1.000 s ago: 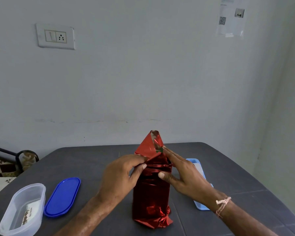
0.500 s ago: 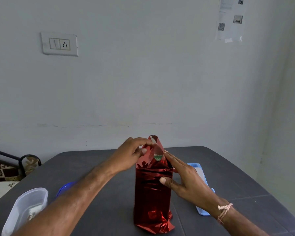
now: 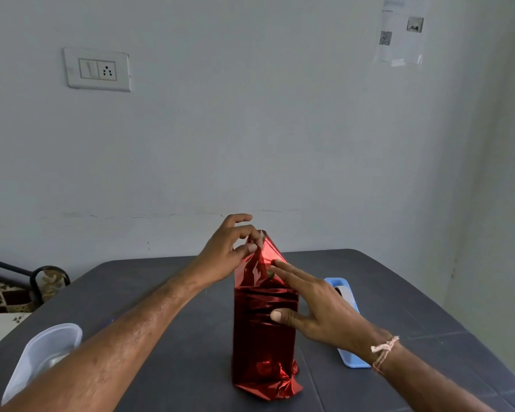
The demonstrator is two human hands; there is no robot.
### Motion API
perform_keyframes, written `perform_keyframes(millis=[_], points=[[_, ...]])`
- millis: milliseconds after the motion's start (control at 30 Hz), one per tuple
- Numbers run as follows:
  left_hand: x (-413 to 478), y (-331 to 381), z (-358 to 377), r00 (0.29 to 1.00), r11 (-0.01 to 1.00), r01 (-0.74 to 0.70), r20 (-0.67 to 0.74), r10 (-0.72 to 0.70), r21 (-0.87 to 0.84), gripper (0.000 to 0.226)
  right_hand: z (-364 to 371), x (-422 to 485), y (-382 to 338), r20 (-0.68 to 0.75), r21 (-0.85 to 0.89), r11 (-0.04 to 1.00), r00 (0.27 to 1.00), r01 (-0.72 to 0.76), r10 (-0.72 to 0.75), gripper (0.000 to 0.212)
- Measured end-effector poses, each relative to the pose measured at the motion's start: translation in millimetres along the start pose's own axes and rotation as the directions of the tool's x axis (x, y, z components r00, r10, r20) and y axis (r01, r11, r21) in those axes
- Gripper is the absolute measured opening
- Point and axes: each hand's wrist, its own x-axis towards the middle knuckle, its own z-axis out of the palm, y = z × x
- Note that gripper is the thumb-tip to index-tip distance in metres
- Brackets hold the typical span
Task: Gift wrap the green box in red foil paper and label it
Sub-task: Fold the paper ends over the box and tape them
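The box stands upright in the middle of the dark table, covered in shiny red foil paper (image 3: 262, 337). Only a speck of green (image 3: 270, 274) shows at the open top fold. My left hand (image 3: 229, 251) pinches the peaked top flap of foil between thumb and fingers. With fingers straight, my right hand (image 3: 312, 304) lies against the right side of the wrapped box; its thumb presses the front face and its fingertips touch the upper fold. The foil is crumpled at the bottom end.
A light blue tray (image 3: 353, 361) with a white roll in it lies right of the box, partly behind my right hand. A clear plastic container (image 3: 39, 355) sits at the table's left edge. The wall stands close behind the grey table (image 3: 167, 367).
My left hand has risen from the box's front to the foil peak and now pinches it. The right hand has stayed on the right side. The camera has tilted slightly.
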Motion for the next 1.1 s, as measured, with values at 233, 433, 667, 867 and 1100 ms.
perform_keyframes(millis=[233,433,667,867,1100], points=[[-41.8,15.3,15.0,0.962,0.93,0.274,0.068,-0.265,-0.245,0.064,-2.6,4.1,-1.3,0.096,-0.087,0.996,0.995,0.004,0.005,0.085],[-70.4,19.5,28.7,0.963,0.931,0.261,0.137,-0.232,-0.256,0.069,-6.3,2.5,-0.8,0.12,-0.104,0.994,0.993,0.021,-0.009,0.086],[-70.8,14.7,27.4,0.942,0.977,0.167,0.271,-0.198,0.136,0.13,-3.3,0.5,0.0,0.096,-0.219,0.976,0.995,0.013,0.009,0.088],[-64.5,12.4,21.2,0.905,0.899,0.029,0.371,-0.209,0.437,0.13,-3.3,-0.7,-3.1,0.009,-0.352,0.935,0.999,0.04,-0.04,0.077],[-64.4,14.7,22.2,0.921,0.837,-0.044,0.346,-0.178,0.546,0.124,-1.8,-2.3,-3.5,-0.001,-0.354,0.934,0.999,0.042,-0.045,0.082]])
